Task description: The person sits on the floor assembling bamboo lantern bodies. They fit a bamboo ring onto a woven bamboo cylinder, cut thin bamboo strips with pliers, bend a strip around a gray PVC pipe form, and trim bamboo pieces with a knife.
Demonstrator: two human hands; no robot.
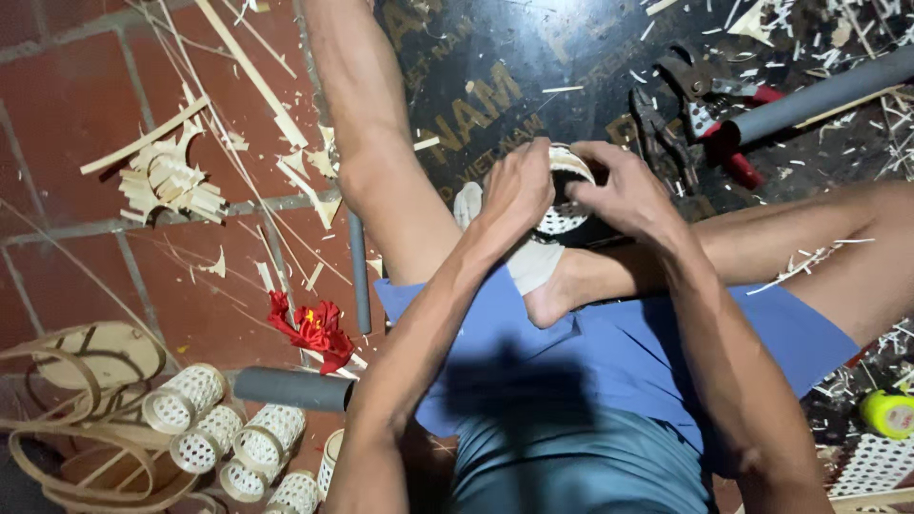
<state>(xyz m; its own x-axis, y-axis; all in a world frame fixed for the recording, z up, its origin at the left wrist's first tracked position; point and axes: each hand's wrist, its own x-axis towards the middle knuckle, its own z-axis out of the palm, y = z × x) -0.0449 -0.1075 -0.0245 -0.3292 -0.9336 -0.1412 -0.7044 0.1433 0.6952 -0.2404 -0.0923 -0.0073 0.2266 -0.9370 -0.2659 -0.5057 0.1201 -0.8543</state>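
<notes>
Forearms run up from the bottom edge and converge over the lap, the person seated on the floor with knees spread and one foot tucked in; the left hand (pixel 517 187) is bent at the wrist, knuckles up, its fingers curled closed around the near side of a small woven cylinder (pixel 566 195); the right hand (pixel 624 193) comes in from the other side, wrist cocked, fingers hooked over the pale rim and pinching it shut; the cylinder sits between the two hands just above the foot, over a dark board (pixel 495 67), its open lattice showing between the fingers.

Pliers (pixel 666 133) with red handles lie on the board just beyond the right hand, beside a grey pipe (pixel 819 95); a second grey pipe piece (pixel 293 388) rests on the red tiles near the left elbow, next to a red cloth scrap (pixel 314 328); finished woven cylinders (pixel 224 433) cluster at lower left beside coiled bamboo strips (pixel 67 419); cut bamboo slivers (pixel 167 181) are scattered at upper left; a yellow-green tape roll (pixel 887 412) lies at the right edge.
</notes>
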